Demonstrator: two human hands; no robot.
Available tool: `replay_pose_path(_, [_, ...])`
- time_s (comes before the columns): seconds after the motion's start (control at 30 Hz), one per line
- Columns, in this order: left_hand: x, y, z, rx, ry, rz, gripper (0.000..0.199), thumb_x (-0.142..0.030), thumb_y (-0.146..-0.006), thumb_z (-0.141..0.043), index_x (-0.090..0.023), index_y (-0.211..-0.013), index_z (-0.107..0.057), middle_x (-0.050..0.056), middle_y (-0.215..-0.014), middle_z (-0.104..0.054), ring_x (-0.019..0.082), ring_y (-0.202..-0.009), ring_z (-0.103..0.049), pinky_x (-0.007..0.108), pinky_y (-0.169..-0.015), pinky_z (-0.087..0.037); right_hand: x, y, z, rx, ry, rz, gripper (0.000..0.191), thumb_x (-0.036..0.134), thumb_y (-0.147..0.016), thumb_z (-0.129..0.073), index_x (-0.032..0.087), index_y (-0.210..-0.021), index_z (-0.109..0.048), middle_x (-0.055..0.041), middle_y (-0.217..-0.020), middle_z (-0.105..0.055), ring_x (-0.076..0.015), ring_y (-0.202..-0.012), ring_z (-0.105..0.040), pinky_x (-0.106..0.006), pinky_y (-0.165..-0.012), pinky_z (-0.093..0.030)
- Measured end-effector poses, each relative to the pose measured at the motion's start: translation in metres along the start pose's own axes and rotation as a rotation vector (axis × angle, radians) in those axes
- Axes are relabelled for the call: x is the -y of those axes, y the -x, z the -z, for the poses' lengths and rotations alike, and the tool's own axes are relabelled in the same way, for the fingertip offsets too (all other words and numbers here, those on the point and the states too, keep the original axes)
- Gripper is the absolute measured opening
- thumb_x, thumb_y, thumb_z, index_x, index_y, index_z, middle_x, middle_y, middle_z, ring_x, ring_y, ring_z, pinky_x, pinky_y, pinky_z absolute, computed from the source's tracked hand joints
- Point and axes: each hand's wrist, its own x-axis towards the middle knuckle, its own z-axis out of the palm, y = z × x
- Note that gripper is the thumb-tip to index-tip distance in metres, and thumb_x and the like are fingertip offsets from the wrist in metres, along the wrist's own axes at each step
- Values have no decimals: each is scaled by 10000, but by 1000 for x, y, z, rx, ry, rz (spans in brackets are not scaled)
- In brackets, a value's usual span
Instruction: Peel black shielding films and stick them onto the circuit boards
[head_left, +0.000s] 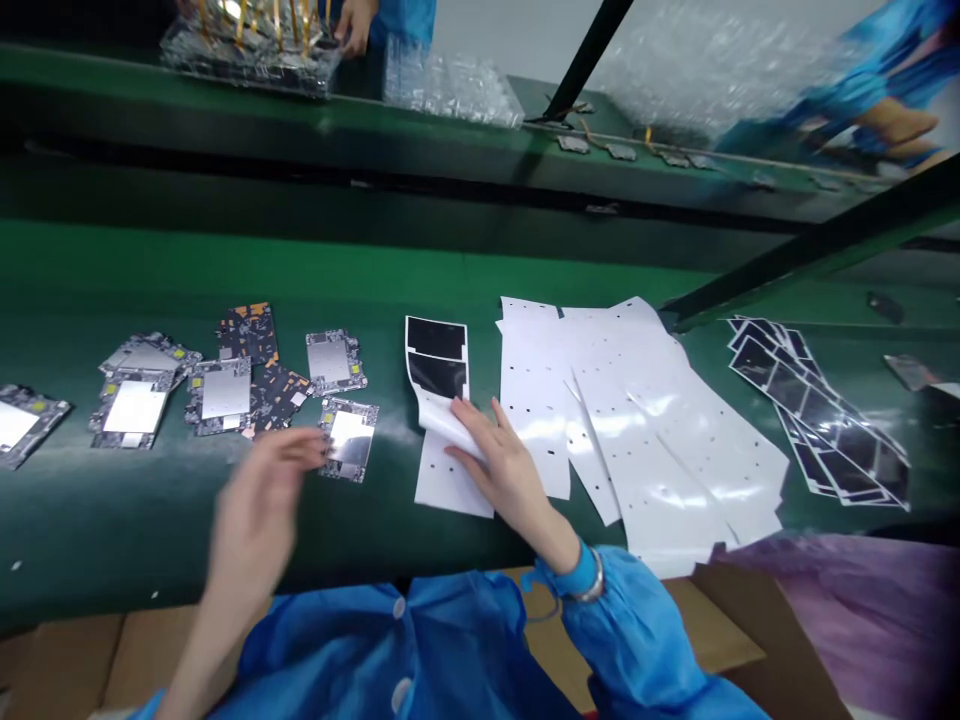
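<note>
Blue smock [337, 650] nearest, right hand [504, 468] on a curled strip [439, 372]

Fingers of the right hand lie slightly spread over the strip where it curls up, white side showing; whether the thumb pinches it, I cannot tell. The strip's black panels face up at its far end. A white sheet [450, 480] extends from under the curl toward the smock.

The left hand [259, 510], blurred, has its fingers close together at the edge of a circuit board [349, 440] with a shiny plate; contact and any pinch cannot be told.

More circuit boards [225, 388] are scattered to the left, some overlapping. To the strip's right are overlapping perforated white sheets [637, 420], then fanned black-panelled strips [817, 400], all on the green table [420, 280].

Clear plastic trays [457, 85] stand on the shelf [360, 125] beyond, near a co-worker's hand [357, 22]. Cardboard [75, 665] shows below the table.
</note>
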Motion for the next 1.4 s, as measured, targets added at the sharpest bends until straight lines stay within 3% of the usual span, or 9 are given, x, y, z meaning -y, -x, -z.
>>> replay_pose_path(0.23, [-42,21,-22,29,71,-31,290,-440,-869,-725,-189,-809,-593,-42,-682,-551,97,-605,-505,183,-554,-423,45,17,34,61,-96,41,855,519,-970,-628,132,-1639,-263,-242,-1566,-512,-360,-1479,-489,-637,-1166,-470])
replay_pose_path(0.43, [-51,39,-28,-48,49,-71,161,-317,-771,-819,-191,-734,-727,-27,-658,-681,84,-591,-594,148,-555,-473,32,-31,56,-195,-121,196,182,130,-968,-662,158,-1143,-704,-85,-1089,-815,-207,-1065,-767,-484,-1133,-531])
replay_pose_path(0.63, [-45,50,-26,-10,5,-188,59,-243,-779,-829,-211,-797,-783,-14,-782,-756,107,-674,-690,164,-657,-572,28,-45,58,-97,-130,348,119,154,-1005,-626,184,-1046,-733,-53,-1047,-834,-187,-971,-794,-514,-1070,-564])
replay_pose_path(0.87, [-39,49,-27,-14,-266,-615,99,-112,-878,-752,-187,-825,-714,-18,-740,-692,100,-676,-625,194,-655,-535,27,-35,57,-40,-140,414,112,127,-988,-631,160,-1039,-725,-85,-1034,-834,-199,-964,-800,-498,-1008,-612])
replay_pose_path(0.97, [-42,50,-30,13,-264,-647,75,-138,-906,-729,-195,-859,-718,-9,-750,-700,121,-689,-634,227,-649,-530,31,-34,53,-53,-112,408,117,95,-959,-636,170,-986,-721,-83,-992,-835,-199,-915,-802,-467,-981,-627])
replay_pose_path(1.1, [-40,49,-29,54,-275,-457,117,-273,-934,-714,-204,-842,-692,-14,-720,-638,124,-666,-602,239,-634,-503,27,-36,56,-92,-196,249,166,98,-929,-631,235,-872,-706,-19,-888,-829,-173,-772,-788,-432,-915,-646])
replay_pose_path(1.23, [-25,39,-23,-27,-411,-255,160,-298,-941,-646,-213,-1066,-592,-37,-727,-551,134,-640,-550,245,-624,-497,9,-37,69,-291,-410,-284,109,218,-914,-662,241,-827,-723,-8,-839,-808,-201,-785,-783,-366,-754,-662])
replay_pose_path(1.33, [-17,35,-27,-164,-690,-314,82,-199,-956,-551,-191,-992,-624,95,-1012,-589,221,-887,-562,401,-825,-531,9,-38,71,-581,-506,-516,107,298,-927,-701,234,-853,-744,-3,-800,-784,-181,-721,-757,-324,-683,-648])
replay_pose_path(1.4, [-19,37,-32,-192,-781,-406,155,-197,-973,-542,-191,-1045,-678,149,-1230,-517,272,-1043,-529,506,-954,-501,20,-37,65,-546,-545,-438,122,314,-949,-688,246,-884,-766,-19,-856,-798,-192,-776,-768,-344,-729,-658])
